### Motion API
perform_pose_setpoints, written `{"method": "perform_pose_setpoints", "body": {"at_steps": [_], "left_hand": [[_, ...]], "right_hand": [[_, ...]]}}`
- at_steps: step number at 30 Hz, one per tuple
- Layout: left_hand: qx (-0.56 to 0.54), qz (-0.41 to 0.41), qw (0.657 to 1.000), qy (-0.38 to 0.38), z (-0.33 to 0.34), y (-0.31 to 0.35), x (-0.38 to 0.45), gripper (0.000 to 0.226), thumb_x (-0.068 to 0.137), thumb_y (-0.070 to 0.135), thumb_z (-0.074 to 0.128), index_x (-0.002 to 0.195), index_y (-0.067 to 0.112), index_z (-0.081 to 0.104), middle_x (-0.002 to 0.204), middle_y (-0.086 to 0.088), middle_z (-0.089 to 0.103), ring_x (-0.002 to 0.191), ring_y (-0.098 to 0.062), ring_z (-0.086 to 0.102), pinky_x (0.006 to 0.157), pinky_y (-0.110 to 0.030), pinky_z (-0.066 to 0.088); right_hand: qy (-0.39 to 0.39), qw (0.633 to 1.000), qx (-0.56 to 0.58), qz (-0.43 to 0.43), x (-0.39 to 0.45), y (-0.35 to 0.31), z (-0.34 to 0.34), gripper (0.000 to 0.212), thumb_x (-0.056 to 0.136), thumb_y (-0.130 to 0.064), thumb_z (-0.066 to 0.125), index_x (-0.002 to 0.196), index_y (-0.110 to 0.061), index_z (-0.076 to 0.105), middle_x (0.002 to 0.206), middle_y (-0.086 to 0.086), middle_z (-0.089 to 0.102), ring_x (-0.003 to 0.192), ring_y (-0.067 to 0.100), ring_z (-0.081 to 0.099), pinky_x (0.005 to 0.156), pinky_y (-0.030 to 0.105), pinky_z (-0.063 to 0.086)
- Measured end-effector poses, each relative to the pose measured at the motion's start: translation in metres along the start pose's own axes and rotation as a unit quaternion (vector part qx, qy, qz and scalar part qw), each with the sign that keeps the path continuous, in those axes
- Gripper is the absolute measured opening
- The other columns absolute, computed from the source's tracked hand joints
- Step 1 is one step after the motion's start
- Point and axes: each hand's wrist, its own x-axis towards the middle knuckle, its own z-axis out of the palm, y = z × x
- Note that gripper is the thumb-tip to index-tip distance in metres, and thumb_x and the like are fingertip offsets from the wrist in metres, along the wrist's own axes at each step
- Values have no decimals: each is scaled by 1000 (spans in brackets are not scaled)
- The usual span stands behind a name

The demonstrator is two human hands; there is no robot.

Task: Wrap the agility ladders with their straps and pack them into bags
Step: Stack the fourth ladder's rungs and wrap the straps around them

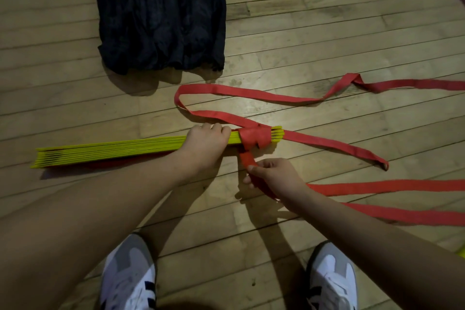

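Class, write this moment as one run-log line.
left hand: grips yellow rung bundle | right hand: pinches red strap | wrap: started at right end | black bags: on floor, unused

Matt woven strap [254, 94], worn wood floor [327, 33]

Ladder rungs [113, 150] stacked flat on floor [327, 20], bags [161, 15] behind, strap [254, 137] round R end, loose lengths trailing R, shoes [129, 277] nearest, L hand [205, 141] on stack, R hand [273, 175] just in front.
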Motion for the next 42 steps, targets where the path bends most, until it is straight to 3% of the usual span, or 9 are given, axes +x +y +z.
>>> {"method": "perform_pose_setpoints", "body": {"at_steps": [6,9,11,16,23,29,36,40,42], "left_hand": [[42,41,998,17,0,-1,9,38,93,19,50,128,10,38,118,-12,51,102,-31,56,71,-35,47],[33,68,997,32,4,-5,7,43,80,37,68,111,12,53,102,-13,58,88,-31,59,69,-37,48],[7,73,996,41,7,-1,-1,41,82,44,62,106,12,54,104,-16,56,91,-34,56,76,-40,46],[-93,4,995,41,12,19,-16,35,90,25,53,120,9,44,133,-21,36,105,-36,51,85,-42,41],[-95,-22,995,7,7,16,-8,51,87,25,59,129,14,33,116,-8,55,108,-29,51,83,-36,41],[-66,-20,998,0,3,7,4,61,90,21,55,142,11,25,129,-13,51,116,-32,49,94,-40,39],[-121,-129,984,-28,-8,8,20,93,86,30,69,150,1,8,136,-19,44,125,-33,43,103,-41,37],[-58,-55,997,-8,-1,23,6,51,91,27,60,133,3,43,122,-12,48,113,-27,46,96,-35,39],[-58,-31,998,12,4,32,-6,46,95,32,52,130,4,43,120,-10,44,112,-26,43,96,-35,38]], "right_hand": [[-50,998,-32,-22,4,-16,-8,18,91,-6,60,90,11,66,86,19,72,72,21,63,68,21,52],[-64,998,-19,-19,4,-17,-10,18,91,-3,59,93,13,65,85,20,70,73,22,62,66,18,52],[-61,998,5,-18,3,-16,-10,19,91,0,57,98,17,63,82,18,68,69,21,60,62,16,51],[-55,998,17,-20,3,-11,-11,18,92,3,53,102,16,61,83,19,66,64,18,59,58,15,51],[-88,994,-60,-26,2,-5,-16,16,93,-6,56,89,5,68,84,16,72,70,16,64,64,15,50],[-123,989,-85,-17,-2,-13,-24,20,94,-9,57,95,9,66,85,16,73,68,16,66,60,15,50],[-110,993,-22,-29,-4,-16,-21,21,96,-10,53,98,9,63,84,17,70,67,17,63,60,14,51],[-65,997,-24,-38,-3,-14,-14,22,96,-9,52,93,9,64,82,18,70,62,15,60,57,15,49],[-44,998,-30,-40,-2,-11,-12,24,96,-8,52,92,12,65,86,24,70,61,15,60,58,15,49]]}}
